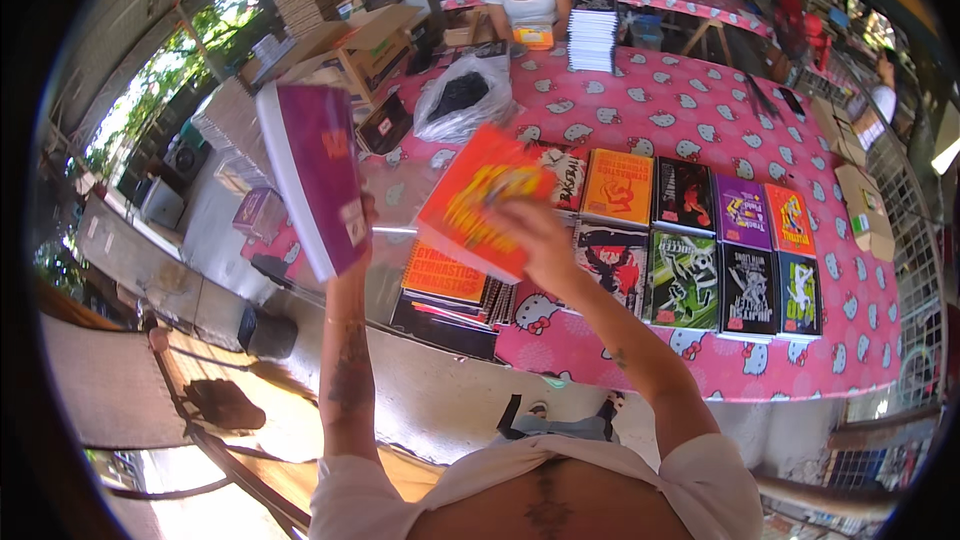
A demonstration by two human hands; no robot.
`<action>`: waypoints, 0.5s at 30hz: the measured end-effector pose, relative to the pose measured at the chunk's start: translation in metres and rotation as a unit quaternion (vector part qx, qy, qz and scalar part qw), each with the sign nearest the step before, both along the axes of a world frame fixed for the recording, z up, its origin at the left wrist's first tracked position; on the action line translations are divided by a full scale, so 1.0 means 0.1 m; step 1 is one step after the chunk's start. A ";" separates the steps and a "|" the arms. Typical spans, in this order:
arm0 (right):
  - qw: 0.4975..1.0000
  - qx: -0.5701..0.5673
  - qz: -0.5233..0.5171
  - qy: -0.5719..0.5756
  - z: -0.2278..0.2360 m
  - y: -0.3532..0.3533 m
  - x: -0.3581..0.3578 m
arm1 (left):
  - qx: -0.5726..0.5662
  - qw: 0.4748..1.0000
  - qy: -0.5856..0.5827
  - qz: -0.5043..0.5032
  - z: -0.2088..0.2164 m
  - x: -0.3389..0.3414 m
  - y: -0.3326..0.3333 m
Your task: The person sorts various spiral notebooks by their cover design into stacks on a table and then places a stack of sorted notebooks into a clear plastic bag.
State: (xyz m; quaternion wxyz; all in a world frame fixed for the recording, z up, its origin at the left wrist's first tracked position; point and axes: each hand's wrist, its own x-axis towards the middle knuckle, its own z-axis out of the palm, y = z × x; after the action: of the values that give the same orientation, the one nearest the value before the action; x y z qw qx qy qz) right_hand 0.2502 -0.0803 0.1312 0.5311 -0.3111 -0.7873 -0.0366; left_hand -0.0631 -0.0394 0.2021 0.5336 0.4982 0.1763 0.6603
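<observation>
My left hand [363, 223] grips a thick purple notebook [310, 165] upright at the left, its white page edges showing. Whether it is one notebook or several pressed together I cannot tell. In my right hand [537, 238] is an orange notebook [485, 202] with a yellow design, tilted and slightly blurred, the fingers lying over its cover. Below it, a pile of notebooks with an orange one on top [445, 270] lies near the table's front edge. To the right, two rows of notebook piles include a green one [684, 282] and a purple one [743, 210].
A pink patterned cloth covers the table [640, 125]. Toward the back are a plastic bag [464, 100] with something black inside and a tall stack of books [592, 40]. A person [528, 0] sits at the far side. Cardboard boxes [370, 50] stand at the left.
</observation>
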 end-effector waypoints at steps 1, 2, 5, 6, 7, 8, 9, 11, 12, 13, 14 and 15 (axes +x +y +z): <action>0.995 -0.044 0.018 -0.092 -0.15 -0.02 -0.27 | -0.053 0.996 0.064 -0.016 -0.23 -0.46 -0.05; 0.992 -0.037 0.015 -0.123 -0.37 -0.01 -0.37 | -0.039 0.980 0.164 0.103 -0.48 -0.36 -0.04; 0.993 -0.086 -0.041 -0.071 -0.54 -0.04 -0.06 | -0.140 0.622 0.694 0.336 -0.56 0.69 -0.25; 0.993 -0.116 -0.029 0.019 -0.45 -0.15 -0.08 | -0.060 0.535 0.741 0.401 -0.74 0.51 -0.33; 0.992 -0.113 -0.043 0.021 -0.47 -0.24 0.01 | 0.024 0.447 0.770 0.454 -1.00 0.36 -0.37; 0.981 -0.157 -0.090 0.069 -0.63 -0.33 0.37 | 0.072 0.464 0.736 0.488 -0.92 0.53 -0.37; 0.963 -0.197 -0.136 0.125 -0.80 -0.44 0.75 | 0.119 0.481 0.697 0.518 -0.70 0.75 -0.41; 0.915 -0.231 -0.328 0.040 -1.11 -0.73 1.59 | 0.191 0.584 0.629 0.477 -0.44 1.21 -0.52; 0.871 -0.245 -0.425 0.023 -1.19 -0.90 1.98 | 0.233 0.660 0.554 0.450 -0.40 1.45 -0.58; 0.826 -0.268 -0.496 -0.022 -1.16 -1.05 2.39 | 0.285 0.694 0.563 0.347 -0.42 1.79 -0.73; 0.781 -0.342 -0.522 0.041 -1.11 -1.16 2.73 | 0.265 0.755 0.558 0.220 -0.52 2.26 -0.96; 0.722 -0.337 -0.605 0.016 -1.21 -1.36 3.22 | 0.297 0.772 0.549 0.121 -0.59 2.84 -1.21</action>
State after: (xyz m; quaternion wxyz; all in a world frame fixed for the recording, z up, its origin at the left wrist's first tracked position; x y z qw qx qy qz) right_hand 0.5723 -0.2163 0.0103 0.2693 -0.8800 -0.3836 -0.0775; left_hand 0.2211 -0.1604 0.1426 0.0872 0.8844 0.2928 0.3528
